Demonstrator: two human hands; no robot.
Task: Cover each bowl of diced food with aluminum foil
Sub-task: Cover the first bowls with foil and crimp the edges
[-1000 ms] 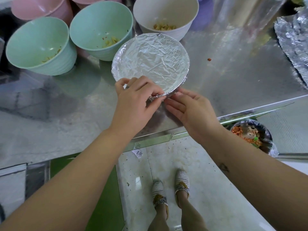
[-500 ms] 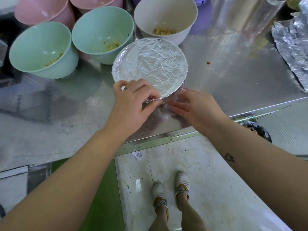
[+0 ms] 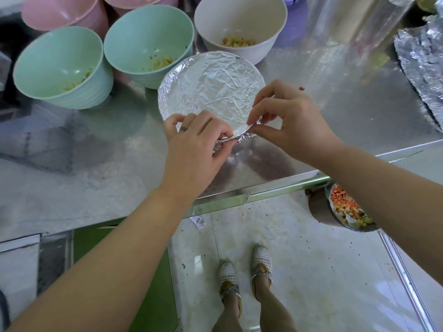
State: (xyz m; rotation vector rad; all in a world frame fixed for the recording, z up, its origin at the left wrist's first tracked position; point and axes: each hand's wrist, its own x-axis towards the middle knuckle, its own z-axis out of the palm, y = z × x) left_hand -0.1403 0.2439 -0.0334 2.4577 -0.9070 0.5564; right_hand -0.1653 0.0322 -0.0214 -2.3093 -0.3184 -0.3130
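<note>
A shiny steel counter (image 3: 335, 116) carries the bowls. Near its front edge sits the foil-covered bowl (image 3: 211, 85). Behind it, towards the far edge, stand two green bowls (image 3: 60, 68) (image 3: 148, 41) and a white bowl (image 3: 239, 22), each holding a little diced food, with pink bowls (image 3: 62, 10) further back at the far left. A crumpled foil sheet (image 3: 422, 68) lies at the right edge, and a small red scrap (image 3: 301, 88) lies on the bare metal near the middle.

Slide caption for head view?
Left hand and right hand pinch the near edge of a round crinkled silver aluminum foil cover.
</note>
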